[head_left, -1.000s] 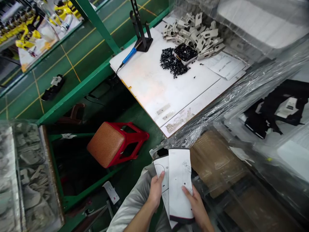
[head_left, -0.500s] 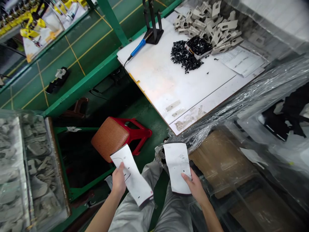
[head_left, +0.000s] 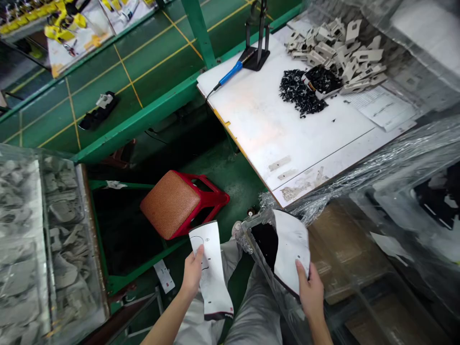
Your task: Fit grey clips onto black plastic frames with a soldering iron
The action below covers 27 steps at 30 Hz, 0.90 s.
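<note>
My left hand (head_left: pixel 193 270) grips a white curved panel (head_left: pixel 214 280) by its left side, thumb on the face. That panel has thin dark markings, a few small holes and a dark lower edge. My right hand (head_left: pixel 311 288) is closed on the lower right edge of a second white curved panel (head_left: pixel 293 242), which is tilted, with a dark rim along its lower left side. Both panels hang apart from each other above my legs. Below the right-hand panel is a clear-walled bin (head_left: pixel 259 261) with something black inside, partly covered by the panel.
A red stool (head_left: pixel 172 203) with a woven brown seat stands ahead. The white worktable (head_left: pixel 251 120) holds a blue-handled soldering iron (head_left: pixel 230 73), small black pieces (head_left: pixel 298 93) and beige parts (head_left: pixel 354 57). Beige parts fill a tray (head_left: pixel 91 239) at left. Brown cardboard (head_left: pixel 334 244) lies at right.
The right-hand panel has moved right and tilted, uncovering part of the bin. The left-hand panel has shifted right and stands more upright. My view has shifted left.
</note>
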Tool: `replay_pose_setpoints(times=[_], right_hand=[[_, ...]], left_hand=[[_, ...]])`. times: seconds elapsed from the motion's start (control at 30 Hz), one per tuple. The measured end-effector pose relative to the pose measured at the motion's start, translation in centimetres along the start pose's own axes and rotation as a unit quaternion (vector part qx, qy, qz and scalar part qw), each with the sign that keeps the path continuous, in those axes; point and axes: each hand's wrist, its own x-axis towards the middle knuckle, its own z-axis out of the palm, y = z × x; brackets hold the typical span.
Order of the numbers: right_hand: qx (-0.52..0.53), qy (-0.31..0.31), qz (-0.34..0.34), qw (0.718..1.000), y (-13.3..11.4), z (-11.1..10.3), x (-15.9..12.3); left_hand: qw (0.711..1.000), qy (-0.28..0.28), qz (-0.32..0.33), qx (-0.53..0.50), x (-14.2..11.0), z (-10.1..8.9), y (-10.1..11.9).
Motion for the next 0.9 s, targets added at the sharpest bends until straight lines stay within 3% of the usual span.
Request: replay_pose_setpoints(times=[0.1, 0.2, 0.3, 0.43, 0.5, 0.57, 0.63, 0.73, 0.8, 0.9], right_hand=[[0.025, -0.049, -0.026, 0.998, -0.3, -0.3, 0.6], [0.038, -0.112, -0.062, 0.991, -1.2, 0.7, 1.7], [0.047, -0.092, -0.082, 0.991, -2.6, 1.6, 1.5], [0.085, 0.020, -0.081, 0.993, -5.2, 1.1, -2.9], [0.118, 0.053, -0.074, 0.989, -7.1, 0.8, -6.2], [0.156, 0.044, -0.075, 0.984, -9.0, 1.1, -9.3], [0.179, 0.054, -0.083, 0.979, -10.3, 1.5, -11.3], [0.209, 0.178, -0.023, 0.961, -9.1, 0.2, -13.1], [0.238, 0.289, 0.041, 0.926, -5.7, -2.7, -15.5], [0.283, 0.461, 0.146, 0.829, 2.0, -7.6, -23.0]], left_hand=[[0.998, -0.047, 0.029, 0.016, -0.1, 0.4, 0.1], [0.996, -0.071, 0.047, 0.032, 0.2, 0.0, 0.3], [0.995, -0.078, 0.056, 0.034, 0.8, -0.6, 1.1], [0.992, -0.097, 0.073, 0.026, 0.6, 0.5, 2.7], [0.986, -0.145, 0.080, 0.024, -0.7, 2.7, 3.2], [0.971, -0.225, 0.073, 0.035, -3.1, 5.5, 3.3], [0.944, -0.317, 0.056, 0.071, -6.4, 8.5, 2.8], [0.876, -0.450, 0.036, 0.170, -12.2, 11.8, 1.0], [0.810, -0.529, 0.036, 0.250, -15.6, 13.2, -0.6], [0.690, -0.621, 0.072, 0.365, -18.5, 15.6, -3.5]])
